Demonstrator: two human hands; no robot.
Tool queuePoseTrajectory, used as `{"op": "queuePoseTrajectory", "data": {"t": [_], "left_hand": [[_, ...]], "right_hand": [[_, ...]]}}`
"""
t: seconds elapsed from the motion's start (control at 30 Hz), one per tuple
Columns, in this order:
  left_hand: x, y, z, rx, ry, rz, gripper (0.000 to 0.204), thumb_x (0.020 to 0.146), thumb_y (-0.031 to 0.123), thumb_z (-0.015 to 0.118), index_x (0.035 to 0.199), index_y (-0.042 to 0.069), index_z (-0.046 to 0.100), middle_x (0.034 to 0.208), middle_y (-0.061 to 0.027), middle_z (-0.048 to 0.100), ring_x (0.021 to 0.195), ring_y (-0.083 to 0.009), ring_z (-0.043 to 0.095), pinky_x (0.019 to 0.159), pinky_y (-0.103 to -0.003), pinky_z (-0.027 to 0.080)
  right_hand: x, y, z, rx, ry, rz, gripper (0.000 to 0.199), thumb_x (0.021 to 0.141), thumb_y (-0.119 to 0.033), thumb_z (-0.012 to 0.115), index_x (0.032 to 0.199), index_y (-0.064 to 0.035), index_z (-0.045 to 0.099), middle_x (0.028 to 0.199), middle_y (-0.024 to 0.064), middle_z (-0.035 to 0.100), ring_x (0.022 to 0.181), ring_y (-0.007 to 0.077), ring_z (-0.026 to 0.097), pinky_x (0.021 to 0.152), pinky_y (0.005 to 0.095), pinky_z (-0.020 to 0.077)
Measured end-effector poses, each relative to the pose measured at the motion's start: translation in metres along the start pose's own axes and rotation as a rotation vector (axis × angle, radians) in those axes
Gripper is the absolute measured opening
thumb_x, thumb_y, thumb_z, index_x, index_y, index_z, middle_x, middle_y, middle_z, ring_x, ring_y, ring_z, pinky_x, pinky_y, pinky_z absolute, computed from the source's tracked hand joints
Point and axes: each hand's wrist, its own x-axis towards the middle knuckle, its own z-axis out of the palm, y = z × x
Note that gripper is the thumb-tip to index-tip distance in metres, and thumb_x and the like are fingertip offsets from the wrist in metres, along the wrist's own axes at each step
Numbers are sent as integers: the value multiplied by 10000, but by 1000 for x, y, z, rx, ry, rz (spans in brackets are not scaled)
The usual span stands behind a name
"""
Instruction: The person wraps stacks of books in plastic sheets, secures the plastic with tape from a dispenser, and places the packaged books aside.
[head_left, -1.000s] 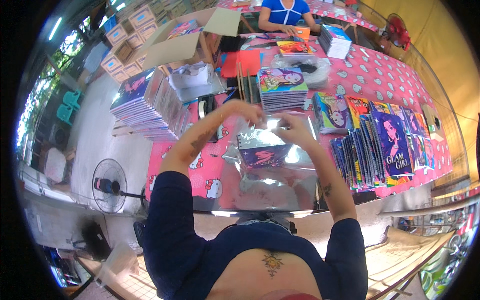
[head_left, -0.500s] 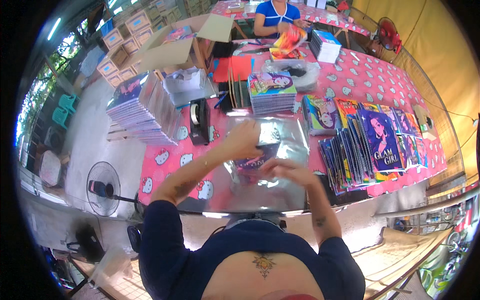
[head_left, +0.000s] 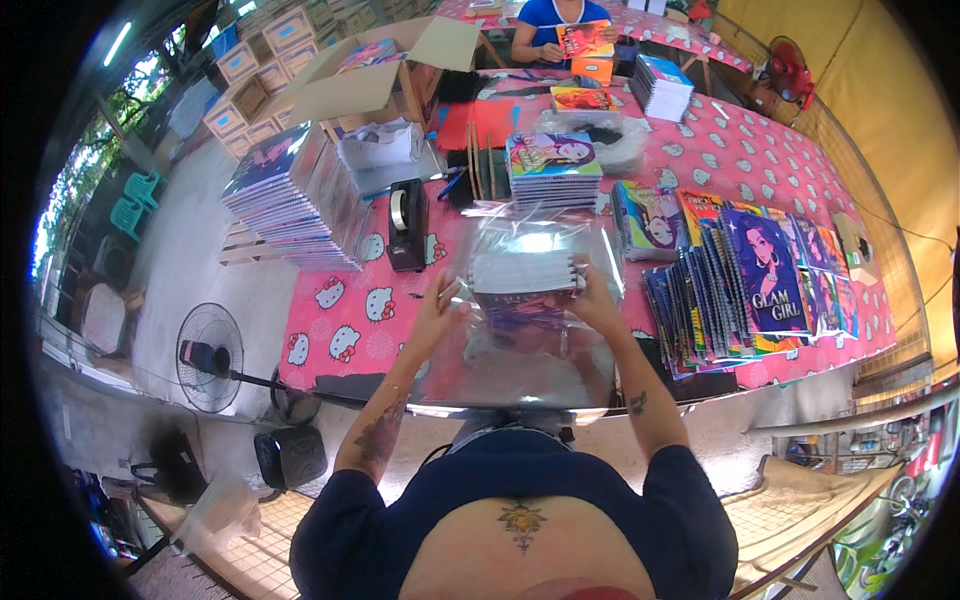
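Observation:
A spiral-bound book [head_left: 525,272] lies in front of me on a pile of clear plastic sleeves [head_left: 500,375], its white pages facing up and a dark purple cover partly visible under film. My right hand [head_left: 597,300] grips the book's right edge with bent fingers. At the left side, my left hand [head_left: 436,308] has its fingers apart beside the edge of the plastic; whether they touch the film is hard to see. Just beyond stands a stack of colourful spiral-bound books [head_left: 555,170]. A black tape dispenser [head_left: 406,228] is to the left of the sleeves.
Tall book stacks [head_left: 295,205] stand at the left, by an open carton [head_left: 345,95]. Fanned books [head_left: 700,290] cover the table's right part. Across the pink table [head_left: 700,150] a co-worker [head_left: 560,35] holds an orange book. A standing fan [head_left: 208,357] is at lower left.
My hands have parted from over the plastic to either side of the book. White pages now show where a dark cover was. The co-worker has lifted an orange book upright.

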Motion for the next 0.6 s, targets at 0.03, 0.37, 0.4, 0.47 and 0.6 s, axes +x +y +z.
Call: {"op": "queuePoseTrajectory", "data": {"t": [0.03, 0.37, 0.4, 0.47, 0.6], "left_hand": [[6, 12, 4, -42, -45, 13, 864, 834, 243, 772, 1501, 3, 277, 1480, -215, 368, 1422, -277, 316, 1078, -363, 376], [59, 114, 5, 6, 283, 303, 386, 956, 245, 596, 1231, -25, 628, 1173, -107, 672, 1039, -173, 626, 918, -306, 470], [74, 89, -38, 401, 432, 305, 387, 940, 259, 619, 1213, -14, 641, 1131, -105, 679, 981, -168, 634, 880, -317, 484], [98, 42, -99, 700, 501, 51, 346, 895, 272, 680, 1102, -5, 684, 950, -75, 674, 843, -151, 636, 793, -306, 501], [128, 6, -139, 176, 454, -390, 238, 861, 219, 717, 950, -1, 707, 747, -26, 646, 644, -98, 585, 654, -256, 487]], "right_hand": [[3, 5, -5, -182, -48, -44, 703, 765, -101, 822, 1358, -71, 445, 1256, 71, 572, 1087, 171, 570, 911, 335, 485], [34, -141, -12, -182, 136, -247, 352, 878, -201, 692, 1197, -59, 650, 1148, 64, 654, 1097, 235, 589, 944, 353, 445], [27, -160, 2, -376, 103, -394, 357, 877, -208, 688, 1201, -62, 646, 1143, 84, 655, 1094, 260, 595, 936, 362, 452], [14, -177, 35, -660, -56, -496, 423, 844, -264, 712, 1215, -77, 630, 1166, 143, 631, 1142, 322, 567, 951, 423, 442], [24, -165, 74, -1118, 11, -480, 523, 762, -354, 764, 1197, -101, 624, 1186, 94, 599, 1194, 275, 526, 1021, 475, 350]]}}
